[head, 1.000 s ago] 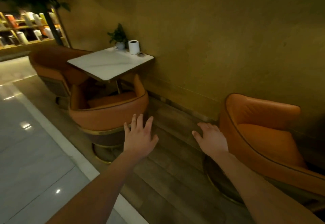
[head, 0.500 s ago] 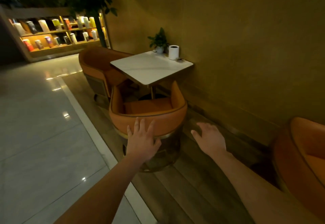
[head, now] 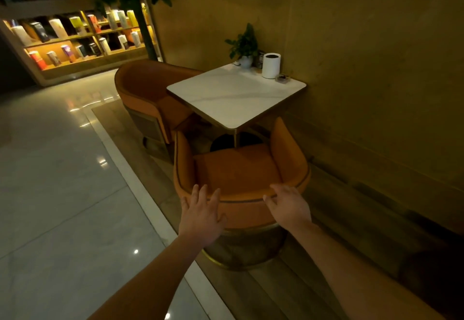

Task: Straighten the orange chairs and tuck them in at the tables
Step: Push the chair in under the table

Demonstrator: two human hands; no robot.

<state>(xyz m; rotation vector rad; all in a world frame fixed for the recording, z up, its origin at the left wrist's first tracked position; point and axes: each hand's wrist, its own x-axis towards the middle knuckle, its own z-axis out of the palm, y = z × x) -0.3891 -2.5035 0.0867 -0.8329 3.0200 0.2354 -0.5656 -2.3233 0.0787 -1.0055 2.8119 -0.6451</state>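
Note:
An orange tub chair [head: 238, 169] stands in front of me with its back toward me and its seat facing a white square table [head: 233, 96]. The seat's front edge lies just short of the table's near corner. My left hand [head: 200, 215] is spread with straight fingers at the left of the chair's backrest. My right hand [head: 288, 205] reaches the backrest's top rim at the right, fingers straight. A second orange chair [head: 148, 93] sits on the table's far left side, partly under the tabletop.
On the table by the wall stand a small potted plant [head: 244, 48], a white cylinder [head: 270, 65] and a small dish. The wall [head: 364, 56] runs along the right. Glossy tiled floor [head: 62, 181] spreads to the left, with lit shelves [head: 75, 41] and a tree trunk behind.
I have come closer to the chair at the table and the view has swung left. Both hands have moved forward onto its backrest. The other chair on the right has left the view.

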